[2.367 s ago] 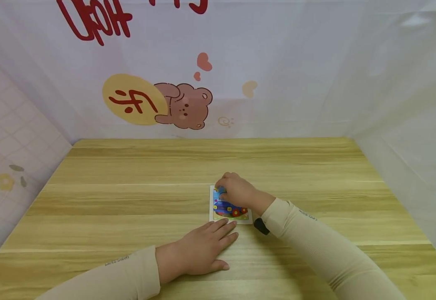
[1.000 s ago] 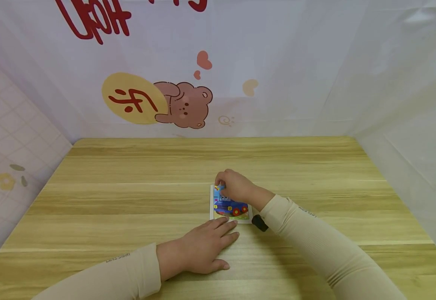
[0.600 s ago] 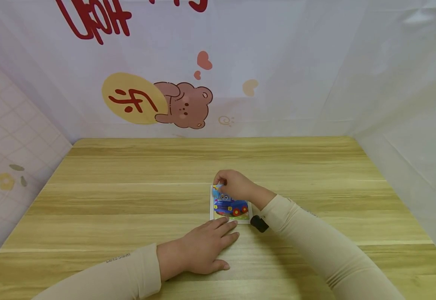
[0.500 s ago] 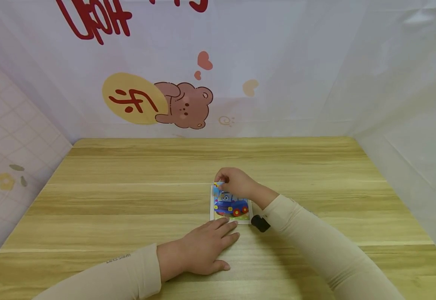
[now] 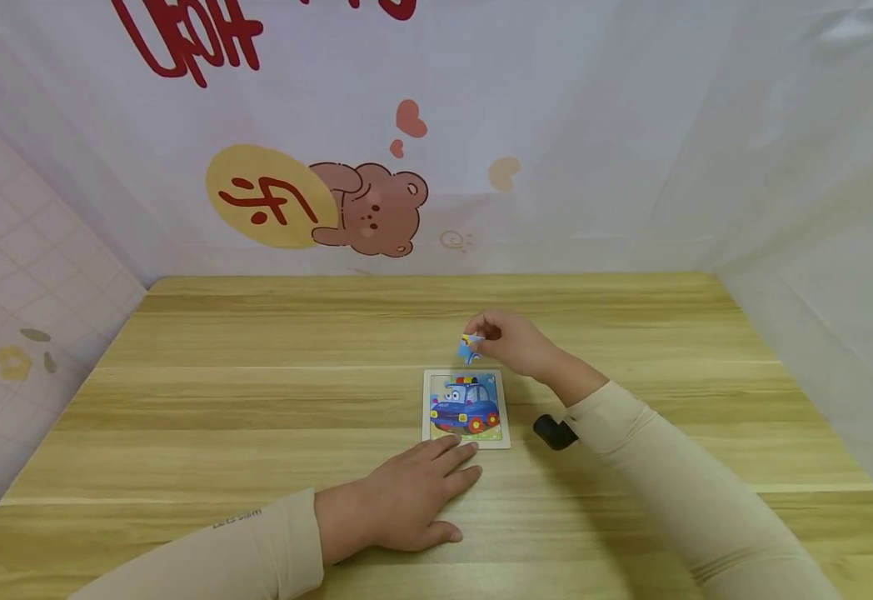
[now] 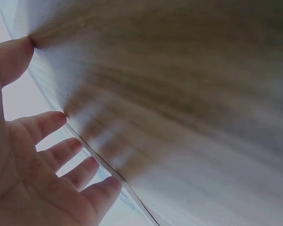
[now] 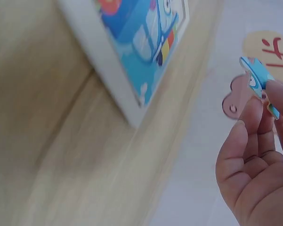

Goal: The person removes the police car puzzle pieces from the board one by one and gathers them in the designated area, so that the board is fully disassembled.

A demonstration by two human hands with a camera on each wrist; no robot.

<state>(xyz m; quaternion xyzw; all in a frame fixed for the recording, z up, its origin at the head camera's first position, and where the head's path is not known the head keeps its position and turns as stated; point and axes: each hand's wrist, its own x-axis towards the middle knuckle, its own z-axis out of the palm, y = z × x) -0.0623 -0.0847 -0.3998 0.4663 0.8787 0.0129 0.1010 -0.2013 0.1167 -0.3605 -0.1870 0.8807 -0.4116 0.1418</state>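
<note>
A square jigsaw puzzle [image 5: 465, 408] with a white frame and a blue cartoon car lies flat mid-table. Its upper-left corner shows a bare, pale gap. Above the puzzle's far edge, my right hand [image 5: 515, 340] pinches a small light-blue puzzle piece [image 5: 470, 347] between thumb and fingers. In the right wrist view the puzzle piece [image 7: 258, 77] is seen at a tilt, clear of the frame. My left hand [image 5: 414, 496] lies palm down with spread fingers, its fingertips on the frame's near edge. The left wrist view shows those straight fingers [image 6: 84, 169] along the frame's edge.
The wooden table [image 5: 256, 400] surrounds the puzzle. A white cloth with a printed bear [image 5: 380, 212] hangs behind it, and pale cloths stand at both sides. A black wrist camera [image 5: 554, 432] sits under the right sleeve.
My right hand has lifted the corner piece out of the puzzle and carried it up and to the right, baring the gap. The left hand has stayed on the frame.
</note>
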